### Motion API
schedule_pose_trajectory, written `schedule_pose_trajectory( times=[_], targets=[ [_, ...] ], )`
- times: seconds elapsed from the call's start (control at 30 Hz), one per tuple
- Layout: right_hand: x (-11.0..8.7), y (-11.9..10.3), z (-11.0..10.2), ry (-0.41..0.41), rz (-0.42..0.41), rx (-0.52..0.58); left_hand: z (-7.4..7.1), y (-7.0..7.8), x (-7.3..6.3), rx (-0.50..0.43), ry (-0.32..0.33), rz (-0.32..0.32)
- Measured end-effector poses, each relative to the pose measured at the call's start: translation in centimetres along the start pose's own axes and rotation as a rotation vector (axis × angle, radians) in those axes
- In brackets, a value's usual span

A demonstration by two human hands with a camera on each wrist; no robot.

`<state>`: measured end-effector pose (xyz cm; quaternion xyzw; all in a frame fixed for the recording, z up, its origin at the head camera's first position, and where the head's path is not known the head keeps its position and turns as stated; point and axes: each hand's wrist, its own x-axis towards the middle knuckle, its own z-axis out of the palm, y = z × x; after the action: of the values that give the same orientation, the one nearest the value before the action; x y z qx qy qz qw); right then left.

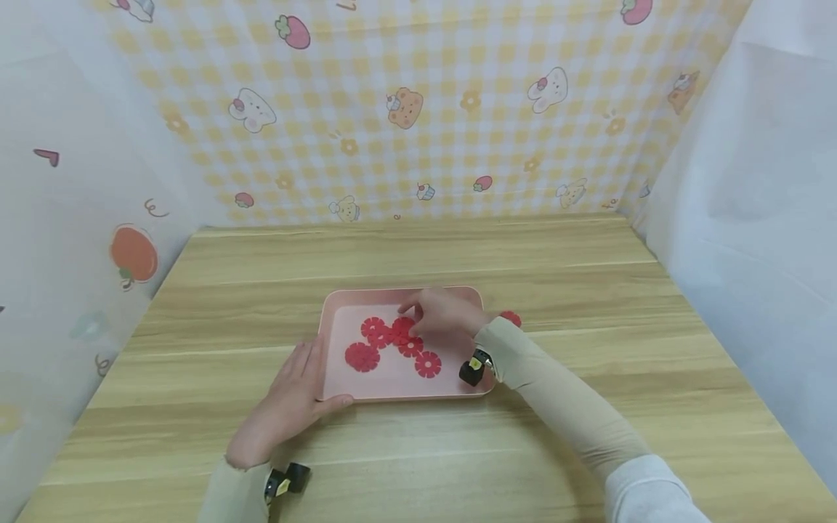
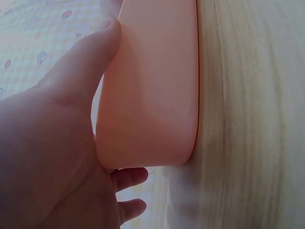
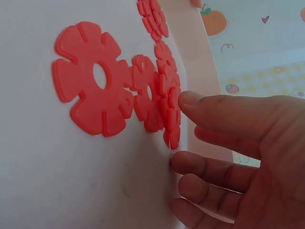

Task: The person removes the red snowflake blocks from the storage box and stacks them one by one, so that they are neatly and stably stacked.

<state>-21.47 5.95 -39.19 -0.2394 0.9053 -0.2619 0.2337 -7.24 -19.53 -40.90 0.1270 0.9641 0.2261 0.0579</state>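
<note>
A shallow pink tray [image 1: 458,388] with rounded corners lies on the table, holding several red notched plastic discs [image 1: 428,365], flower-shaped with round center holes. My left hand [image 1: 294,396] rests at the tray's near left corner, straight fingers along the left side and thumb on the front rim. The left wrist view shows the thumb [image 2: 97,40] against the tray's outer wall [image 2: 147,86]. Over the tray's far middle my right hand [image 1: 445,311] reaches down, fingers loosely bent. In the right wrist view its thumb tip [image 3: 190,98] is right at an overlapping cluster of discs [image 3: 169,95], with nothing gripped.
Another red disc [image 1: 511,318] lies outside the tray, just past its right edge, partly behind the right wrist. The wooden table [image 1: 418,254] ends at a checkered cloth backdrop [image 1: 445,145], with pale sheets on both sides.
</note>
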Motion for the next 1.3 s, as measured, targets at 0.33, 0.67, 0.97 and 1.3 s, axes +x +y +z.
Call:
schedule_pose_trajectory(
  times=[0.33, 0.67, 0.97, 1.3],
  targets=[
    [0.6, 0.0, 0.4, -0.033, -0.015, -0.039, 0.1, -0.1, 0.1, 0.007, -0.006, -0.006],
    [0.8, 0.2, 0.5, -0.032, -0.049, -0.058, 0.0, 0.1, 0.1, 0.008, -0.015, -0.011],
    [0.1, 0.3, 0.0, 0.010, -0.058, -0.057, 0.2, 0.0, 0.1, 0.003, -0.008, -0.008],
    [-1.3, 0.3, -1.5, 0.027, 0.005, -0.009, 0.0, 0.2, 0.1, 0.001, -0.010, -0.015]
  ],
)
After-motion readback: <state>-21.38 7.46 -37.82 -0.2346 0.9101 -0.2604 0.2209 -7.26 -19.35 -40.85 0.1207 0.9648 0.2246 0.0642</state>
